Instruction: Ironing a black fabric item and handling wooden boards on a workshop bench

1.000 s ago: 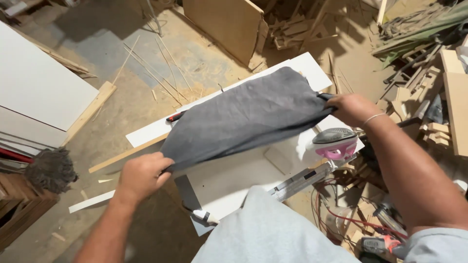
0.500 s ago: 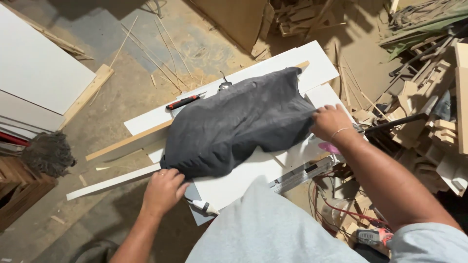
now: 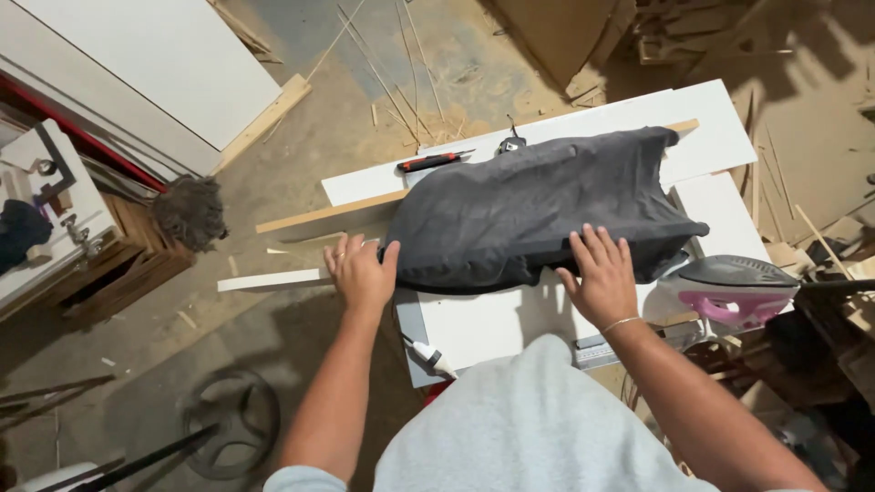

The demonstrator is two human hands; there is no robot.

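A dark grey cloth [image 3: 538, 205] lies spread across a white board [image 3: 702, 123] that serves as a work surface. My left hand [image 3: 360, 271] rests at the cloth's left end, fingers spread, thumb against the fabric edge. Flat on the cloth's near edge lies my right hand [image 3: 602, 273], palm down with the fingers apart. A pink and grey clothes iron [image 3: 734, 290] stands just right of my right hand, at the board's right end.
A red-handled screwdriver [image 3: 433, 162] and a small black object lie at the board's far edge. A wooden strip [image 3: 328, 215] juts left from under the cloth. White panels [image 3: 164, 64], a mop head [image 3: 190, 211], scrap wood and sawdust surround the board.
The cloth was held up by both hands and has been laid down on the board. Both hands have let go of its ends and now press flat on it.
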